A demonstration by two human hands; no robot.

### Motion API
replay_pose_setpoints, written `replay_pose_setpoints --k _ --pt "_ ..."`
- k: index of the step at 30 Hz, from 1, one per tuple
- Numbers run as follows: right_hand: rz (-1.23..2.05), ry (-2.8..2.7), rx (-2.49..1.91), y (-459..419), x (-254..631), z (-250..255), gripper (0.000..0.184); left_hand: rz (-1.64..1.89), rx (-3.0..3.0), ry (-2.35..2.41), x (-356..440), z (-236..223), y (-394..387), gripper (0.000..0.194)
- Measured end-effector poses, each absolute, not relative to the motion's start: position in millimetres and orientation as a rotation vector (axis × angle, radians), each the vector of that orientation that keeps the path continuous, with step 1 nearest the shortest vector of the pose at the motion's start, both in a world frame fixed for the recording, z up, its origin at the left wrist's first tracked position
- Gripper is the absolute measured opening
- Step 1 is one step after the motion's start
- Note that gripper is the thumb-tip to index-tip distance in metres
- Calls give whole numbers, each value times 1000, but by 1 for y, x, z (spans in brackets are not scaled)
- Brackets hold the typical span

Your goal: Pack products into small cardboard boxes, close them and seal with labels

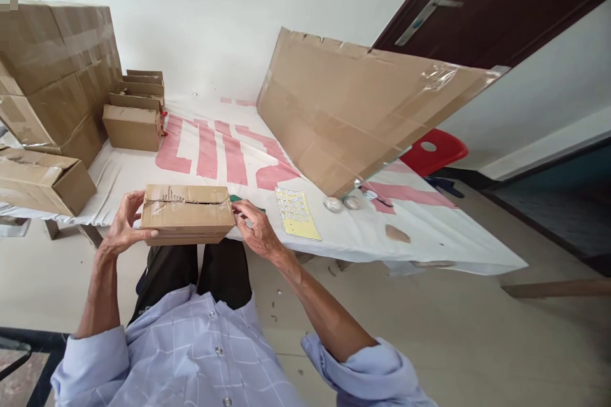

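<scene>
A small closed cardboard box (188,215) sits at the near edge of the table, its top torn along the middle seam. My left hand (125,229) grips its left end, thumb along the front face. At the right end, my right hand (255,226) has its fingers curled against the box's corner. A green thing (247,203) lies partly hidden behind those fingers; I cannot tell what it is. Right of it lies a yellow sheet (298,215) with several white labels or pieces on it.
A large cardboard sheet (353,102) leans at the back right. Two tape rolls (333,205) lie beside its lower corner. Stacked big cartons (62,70) stand at left, with small boxes (132,127) beside them and another box (45,178) in front. A red chair (436,149) stands behind the table.
</scene>
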State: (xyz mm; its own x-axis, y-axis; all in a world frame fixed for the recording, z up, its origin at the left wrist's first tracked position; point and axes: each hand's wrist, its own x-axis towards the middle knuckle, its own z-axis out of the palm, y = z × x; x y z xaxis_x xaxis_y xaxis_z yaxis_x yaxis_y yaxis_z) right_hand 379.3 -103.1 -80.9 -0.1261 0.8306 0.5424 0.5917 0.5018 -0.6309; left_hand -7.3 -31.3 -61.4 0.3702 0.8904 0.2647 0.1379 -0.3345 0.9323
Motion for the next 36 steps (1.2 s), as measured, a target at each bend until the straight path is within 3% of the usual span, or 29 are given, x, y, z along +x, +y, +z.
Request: replay_pose_setpoints --k 12,19,24,28,31,36 --pt "197 -1876 -1262 -98 394 -89 29 993 1820 912 1 -51 -39 88" --pt "10 -2014 -1979 -64 440 -119 11 972 1880 920 1 -54 -45 93" --pt "22 -2001 -2135 -52 438 -128 4 939 1911 916 1 -54 -46 95" --pt "78 -1880 -2164 -51 431 -118 10 926 1924 918 3 -55 -46 99" --pt "71 -1781 -2146 -56 432 -99 27 914 1916 923 3 -54 -46 100" --pt "232 -1760 -1541 -78 432 -36 38 901 1929 926 4 -50 -48 100"
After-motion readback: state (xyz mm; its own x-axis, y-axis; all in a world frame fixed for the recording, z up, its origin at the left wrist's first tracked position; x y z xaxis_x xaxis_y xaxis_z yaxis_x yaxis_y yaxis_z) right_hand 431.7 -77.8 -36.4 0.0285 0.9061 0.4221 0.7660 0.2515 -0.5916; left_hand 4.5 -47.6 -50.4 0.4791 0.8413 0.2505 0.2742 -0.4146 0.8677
